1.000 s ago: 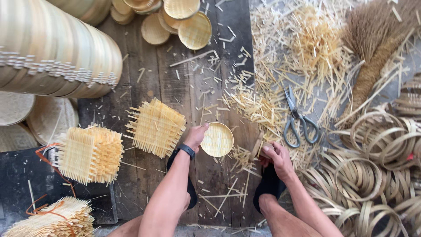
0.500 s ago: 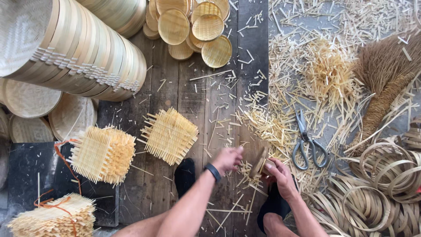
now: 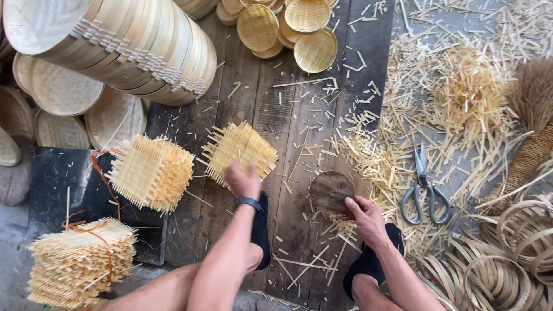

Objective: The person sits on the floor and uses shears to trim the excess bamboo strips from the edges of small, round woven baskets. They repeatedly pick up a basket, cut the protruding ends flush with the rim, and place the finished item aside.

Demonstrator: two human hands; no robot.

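left hand [image 3: 242,181] seemingly touching woven mat [image 3: 239,151] (right hand [image 3: 366,217] on disc [image 3: 331,192]).

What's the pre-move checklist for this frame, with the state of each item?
1. Left hand on the loose woven mat: ok, its fingers rest at the mat's near edge; grip cannot tell.
2. Right hand on the round wooden disc: ok, fingertips touch its near rim.
3. Disc face free: ok, nothing lies on it.
4. Scissors away from both hands: ok, lying right of the disc among the offcuts.
5. Tied mat stack apart from the loose mat: ok, a gap of board shows between them.
6. Boards free of scraps: not ok, splinters lie all around the disc.
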